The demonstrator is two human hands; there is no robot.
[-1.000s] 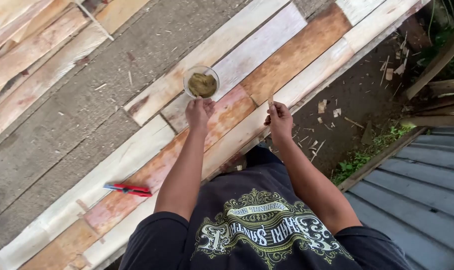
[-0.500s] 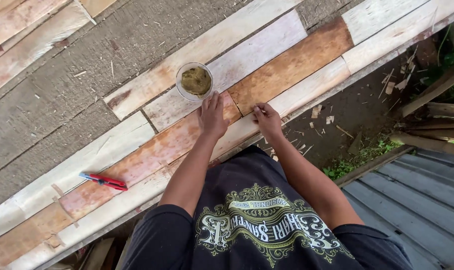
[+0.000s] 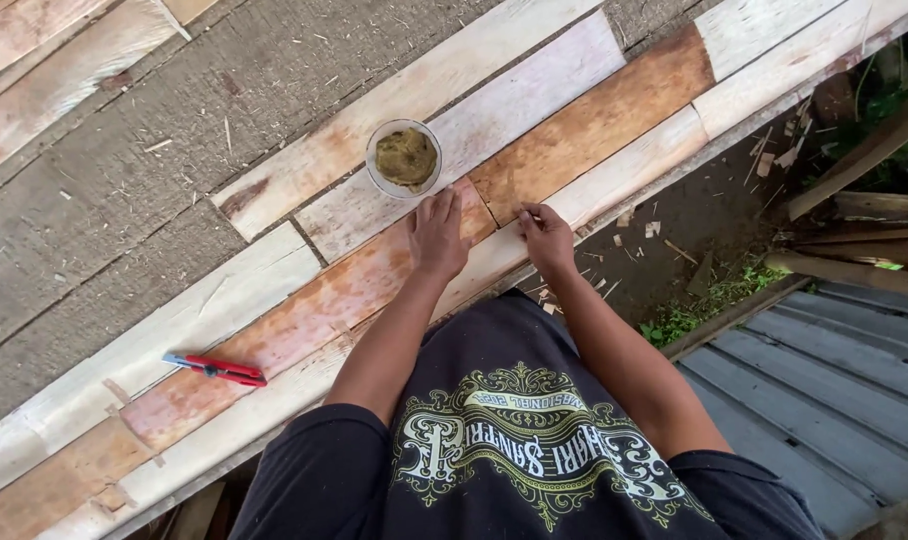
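Observation:
A panel of joined wooden planks (image 3: 574, 130) runs diagonally in front of me, pale and reddish-brown boards side by side. My left hand (image 3: 437, 235) lies flat on a reddish plank, fingers spread, just below a small clear round cup (image 3: 404, 158) holding greenish-brown paste. My right hand (image 3: 546, 237) is closed on a small wooden stick and presses its tip at the seam between two planks, right beside the left hand. Both forearms reach out from my black printed shirt.
A red and blue utility knife (image 3: 217, 368) lies on the planks at the lower left. Grey rough concrete (image 3: 124, 200) lies beyond the panel. Wood chips litter the bare ground (image 3: 674, 210) at right, next to corrugated metal sheets (image 3: 834, 370) and timber poles (image 3: 854, 150).
My left hand let go of the cup's rim and came down flat on the plank. My right hand lowered the small stick from the air to the seam.

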